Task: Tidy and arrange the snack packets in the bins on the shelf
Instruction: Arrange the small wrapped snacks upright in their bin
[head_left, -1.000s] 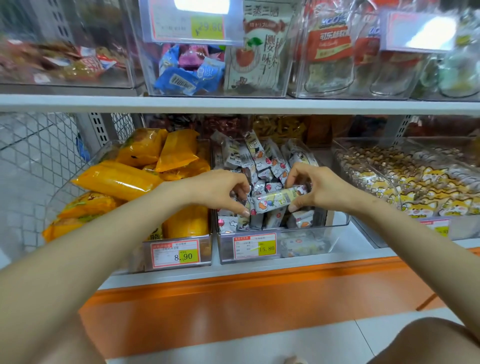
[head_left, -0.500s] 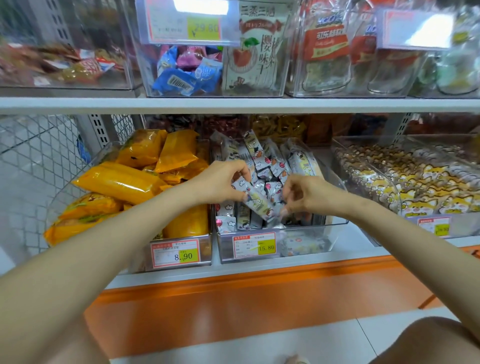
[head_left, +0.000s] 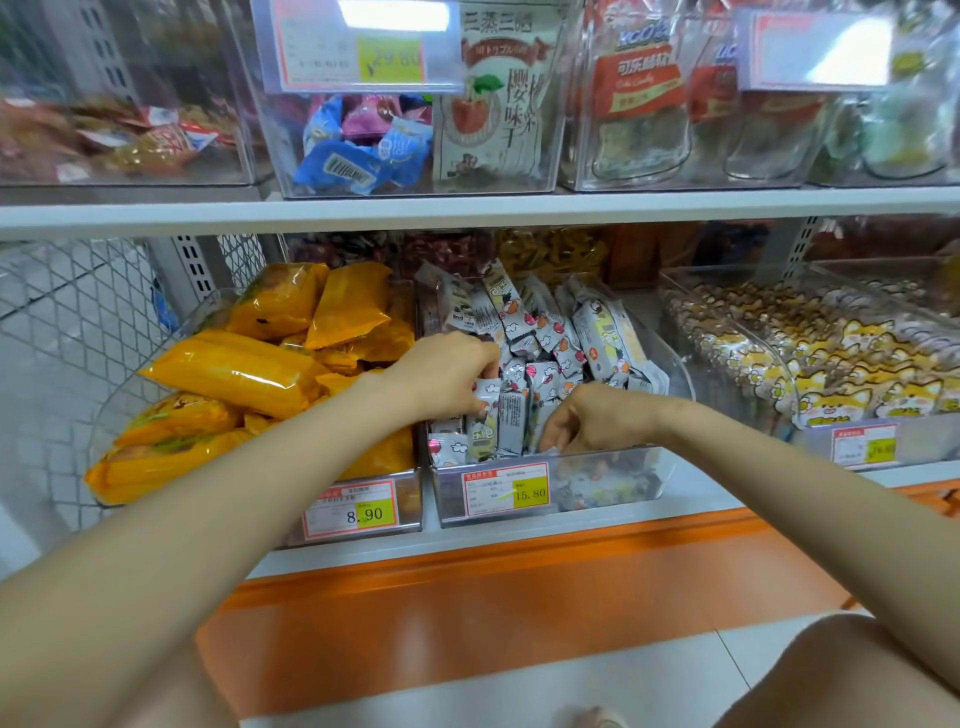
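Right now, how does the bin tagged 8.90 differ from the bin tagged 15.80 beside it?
The 8.90 bin holds large orange packets piled loosely; the 15.80 bin holds small grey packets, many standing on end. The left hand and right hand are in the 15.80 bin, neither in the 8.90 bin. Both bins are clear, with a red-and-yellow price tag in front.

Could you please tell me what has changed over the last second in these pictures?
The packet, held level between both hands, was turned upright and lowered into the front row of the middle bin. The left hand pinches its top; the right hand dropped to the bin's front, fingers curled among other packets. Orange packets and price tags stayed put.
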